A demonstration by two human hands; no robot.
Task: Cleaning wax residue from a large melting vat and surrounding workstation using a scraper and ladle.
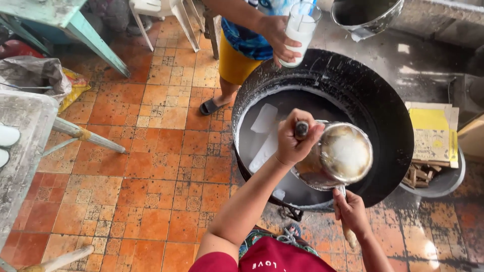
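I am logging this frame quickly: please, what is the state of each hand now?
Left hand: closed on the dark handle of the metal pot above the big black wok.
Right hand: closed on a pale stick.

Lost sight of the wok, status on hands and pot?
Left hand grips the metal pot over the black wok. Right hand on a wooden handle. Another person's glass hovers at the rim.

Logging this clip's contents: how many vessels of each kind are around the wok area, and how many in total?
Large black wok: 1
Metal pot held by the left hand and right hand: 1
Glass of white liquid in another person's hand: 1
Metal bucket: 1
Grey basin with wood pieces: 1
Total: 5
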